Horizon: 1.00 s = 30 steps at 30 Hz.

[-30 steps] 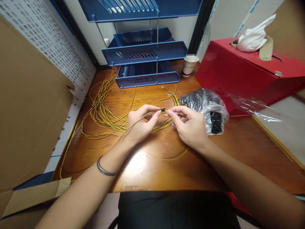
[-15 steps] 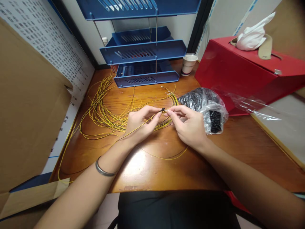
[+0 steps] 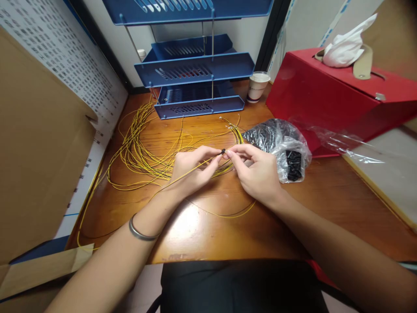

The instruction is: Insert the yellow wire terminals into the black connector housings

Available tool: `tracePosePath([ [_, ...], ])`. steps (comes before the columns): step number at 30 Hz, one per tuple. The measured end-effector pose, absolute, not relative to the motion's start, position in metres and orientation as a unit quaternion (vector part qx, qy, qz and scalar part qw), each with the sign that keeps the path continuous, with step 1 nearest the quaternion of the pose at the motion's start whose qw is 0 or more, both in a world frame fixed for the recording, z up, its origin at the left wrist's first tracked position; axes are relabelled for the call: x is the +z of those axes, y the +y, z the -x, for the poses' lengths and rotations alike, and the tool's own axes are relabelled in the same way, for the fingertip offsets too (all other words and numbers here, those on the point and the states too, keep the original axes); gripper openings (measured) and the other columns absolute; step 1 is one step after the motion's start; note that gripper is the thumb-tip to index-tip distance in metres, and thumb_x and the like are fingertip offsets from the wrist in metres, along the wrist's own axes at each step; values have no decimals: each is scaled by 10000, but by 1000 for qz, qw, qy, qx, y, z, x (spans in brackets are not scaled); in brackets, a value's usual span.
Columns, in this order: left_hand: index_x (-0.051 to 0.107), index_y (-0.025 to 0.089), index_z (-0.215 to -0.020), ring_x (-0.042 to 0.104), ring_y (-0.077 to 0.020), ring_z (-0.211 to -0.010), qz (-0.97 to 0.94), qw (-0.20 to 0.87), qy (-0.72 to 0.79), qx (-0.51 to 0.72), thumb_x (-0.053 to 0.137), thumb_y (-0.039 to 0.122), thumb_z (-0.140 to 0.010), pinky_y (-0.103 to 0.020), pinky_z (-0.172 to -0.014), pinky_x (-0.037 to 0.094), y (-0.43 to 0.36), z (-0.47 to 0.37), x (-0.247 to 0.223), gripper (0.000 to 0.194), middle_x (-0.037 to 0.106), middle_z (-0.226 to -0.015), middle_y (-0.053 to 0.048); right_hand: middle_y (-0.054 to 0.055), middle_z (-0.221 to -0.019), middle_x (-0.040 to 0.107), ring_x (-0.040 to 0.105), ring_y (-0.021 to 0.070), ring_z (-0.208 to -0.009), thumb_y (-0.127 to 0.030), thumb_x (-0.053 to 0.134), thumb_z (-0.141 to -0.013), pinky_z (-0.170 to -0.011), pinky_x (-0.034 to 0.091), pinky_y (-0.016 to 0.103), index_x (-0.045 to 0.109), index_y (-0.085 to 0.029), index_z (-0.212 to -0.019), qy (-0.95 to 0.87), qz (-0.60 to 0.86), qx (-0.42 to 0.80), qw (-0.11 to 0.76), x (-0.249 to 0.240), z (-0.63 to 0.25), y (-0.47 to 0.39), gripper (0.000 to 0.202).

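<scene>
My left hand is closed in a pinch on a small black connector above the table. Opposite it, my right hand pinches a thin yellow wire end right at the connector; the tip is too small to make out. One yellow wire runs across my left hand and wrist towards the fingertips. Behind and beneath the hands lies a loose coil of yellow and black wires. Their metal-tipped ends bunch up just beyond my right fingers.
A clear plastic bag of black parts lies right of my right hand, by a red tissue box. Blue tiered trays and a paper cup stand at the back. Cardboard borders the wooden table on the left.
My right fingertips have come slightly closer to the black connector, and the pale gap between them has narrowed. Otherwise both hands stay nearly in place.
</scene>
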<state>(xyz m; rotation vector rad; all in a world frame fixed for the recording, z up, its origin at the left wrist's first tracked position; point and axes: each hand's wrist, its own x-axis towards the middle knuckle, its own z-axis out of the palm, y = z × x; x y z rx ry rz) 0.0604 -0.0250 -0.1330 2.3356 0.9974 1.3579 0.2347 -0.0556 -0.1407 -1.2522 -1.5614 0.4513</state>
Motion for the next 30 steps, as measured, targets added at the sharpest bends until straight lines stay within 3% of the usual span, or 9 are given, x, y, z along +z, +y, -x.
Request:
tracePosePath([
  [4, 744, 161, -898, 748, -109, -611, -802, 147, 347, 463, 690, 214, -872, -155, -614, 580, -26, -61, -132, 80, 816, -832, -25, 28, -817, 774, 712, 150, -683, -258, 634, -936, -684, 543, 286, 715, -181, -901, -642, 519, 205, 526, -139, -233, -56, 118],
  [12, 732, 154, -910, 776, -154, -677, -696, 331, 401, 495, 704, 290, -879, -172, -614, 610, -26, -64, -133, 143, 791, -815, -33, 48, -928, 777, 713, 159, -756, -262, 672, -905, -671, 556, 266, 730, -188, -972, -648, 504, 205, 534, -133, -232, -58, 116],
  [23, 741, 165, -892, 775, -162, -672, -725, 279, 396, 491, 712, 275, -866, -182, -577, 615, -28, -64, -134, 117, 794, -811, -40, 31, -764, 754, 649, 136, -588, -310, 684, -895, -566, 506, 261, 731, -184, -839, -619, 530, 234, 530, -132, -232, -58, 145],
  [30, 734, 161, -905, 782, -156, -694, -719, 265, 392, 510, 714, 286, -884, -176, -617, 617, -29, -66, -135, 129, 798, -825, -34, 43, -801, 775, 678, 139, -602, -301, 685, -898, -600, 533, 267, 733, -175, -841, -609, 529, 254, 534, -132, -231, -59, 146],
])
